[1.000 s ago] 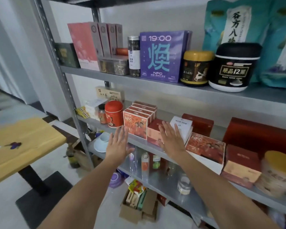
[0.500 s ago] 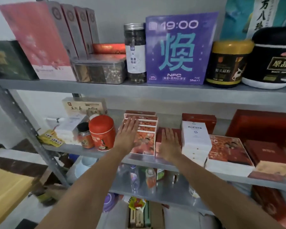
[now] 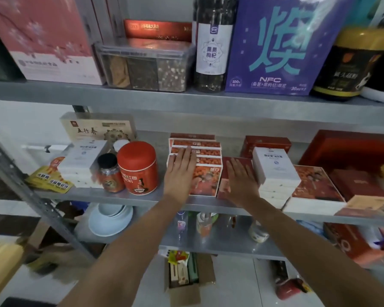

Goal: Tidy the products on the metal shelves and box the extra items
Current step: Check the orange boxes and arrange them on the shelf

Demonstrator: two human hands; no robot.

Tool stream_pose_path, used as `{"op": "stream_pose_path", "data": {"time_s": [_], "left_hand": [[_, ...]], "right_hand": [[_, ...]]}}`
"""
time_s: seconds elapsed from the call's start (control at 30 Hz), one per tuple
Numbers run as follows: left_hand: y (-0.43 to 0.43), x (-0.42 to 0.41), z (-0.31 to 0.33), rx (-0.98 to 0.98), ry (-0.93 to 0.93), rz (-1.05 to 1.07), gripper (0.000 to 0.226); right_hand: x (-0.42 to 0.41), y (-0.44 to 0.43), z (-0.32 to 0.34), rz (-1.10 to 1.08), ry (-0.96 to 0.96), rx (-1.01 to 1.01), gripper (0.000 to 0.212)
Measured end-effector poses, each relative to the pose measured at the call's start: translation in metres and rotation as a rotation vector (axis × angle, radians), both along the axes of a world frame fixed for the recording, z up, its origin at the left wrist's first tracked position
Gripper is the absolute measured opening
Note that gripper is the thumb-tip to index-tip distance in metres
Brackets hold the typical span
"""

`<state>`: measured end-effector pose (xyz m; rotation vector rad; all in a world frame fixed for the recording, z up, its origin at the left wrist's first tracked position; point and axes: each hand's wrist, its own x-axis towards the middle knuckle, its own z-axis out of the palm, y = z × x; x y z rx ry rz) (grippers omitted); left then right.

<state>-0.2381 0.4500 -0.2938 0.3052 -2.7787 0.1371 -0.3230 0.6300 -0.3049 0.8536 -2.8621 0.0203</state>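
Head view is showing a person reaching with both bare arms into the middle grey metal shelf (image 3: 98,196), where a red cylindrical tin (image 3: 137,167) with a domed lid is standing near the front edge. Just to the right of that tin, a row of orange-and-white cardboard boxes (image 3: 206,180) is standing upright, one behind another. The left hand (image 3: 180,171) is lying flat across their top edges, fingers straight and together and gripping nothing. I judge that it is pressing there to level the row and push it square, not to lift a box out. Further right of the tin, just beside the row, a flat dark red cardboard box (image 3: 224,185) is lying on the shelf. The right hand (image 3: 242,178) is resting palm down on its lid, fingers likewise released and extended. That flat contact seems to be steadying or sliding the box so that it is lining up with the row. Farther again from the tin, a stack of white rectangular boxes (image 3: 275,171) is sitting just beside the right hand, leaving little room for a sideways shift. Below the tin and to its right, on the floor, an open brown cardboard carton (image 3: 183,293) is holding a few upright packets and is probably the place for extras. Nothing is being carried toward it, so the work appears to be at the straightening stage, with the boxing not yet under way.
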Motion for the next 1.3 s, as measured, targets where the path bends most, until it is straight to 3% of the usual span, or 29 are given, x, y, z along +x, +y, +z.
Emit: {"op": "stream_pose_path", "data": {"time_s": [0.2,0.33,0.4,0.5,0.57,0.63,0.7,0.87,0.93,0.97,1.03,1.13,1.17,1.3], "left_hand": [[0.012,0.025,-0.004,-0.047,0.074,0.013,0.080],[0.016,0.048,-0.017,0.023,0.191,-0.066,0.071],[0.015,0.061,-0.019,0.070,0.232,-0.103,0.069],[0.011,0.076,-0.009,0.174,0.263,-0.079,0.069],[0.007,0.081,0.009,0.308,0.269,-0.058,0.063],[-0.002,0.080,0.030,0.377,0.234,-0.070,0.057],[-0.009,0.076,0.048,0.409,0.134,-0.109,0.056],[0.000,0.074,0.059,0.565,-0.001,-0.149,0.058],[0.004,0.080,0.047,0.595,0.169,-0.077,0.060],[0.006,0.086,0.039,0.628,0.285,-0.002,0.062],[0.012,0.102,0.019,0.894,0.362,0.163,0.066],[0.028,0.119,-0.005,1.626,0.174,0.212,0.059],[0.031,0.124,-0.007,1.762,0.135,0.230,0.053],[0.029,0.138,-0.010,1.772,0.074,0.227,0.062]], "right_hand": [[-0.005,0.000,-0.010,0.023,0.089,-0.028,0.094],[-0.008,0.002,-0.011,0.054,0.066,-0.017,0.106],[0.000,0.003,-0.009,0.102,0.097,-0.190,0.108],[0.030,0.006,-0.017,0.165,0.223,-0.588,0.087],[0.054,0.011,-0.029,0.247,-0.010,-0.777,0.069],[0.078,0.015,-0.028,0.246,-0.501,-0.912,0.066],[0.093,0.016,-0.023,0.165,-0.801,-1.091,0.059],[0.107,0.015,-0.010,-0.063,-0.808,-1.264,0.021],[0.118,0.019,-0.009,-0.190,-0.831,-1.325,0.014],[0.125,0.020,-0.009,-0.253,-0.855,-1.343,0.022],[0.136,0.020,-0.011,-0.372,-0.910,-1.387,0.031],[0.145,0.019,-0.007,-0.451,-0.933,-1.437,0.021],[0.147,0.019,-0.005,-0.464,-0.939,-1.421,0.019],[0.155,0.015,-0.001,-0.514,-0.973,-1.387,0.022]]}}
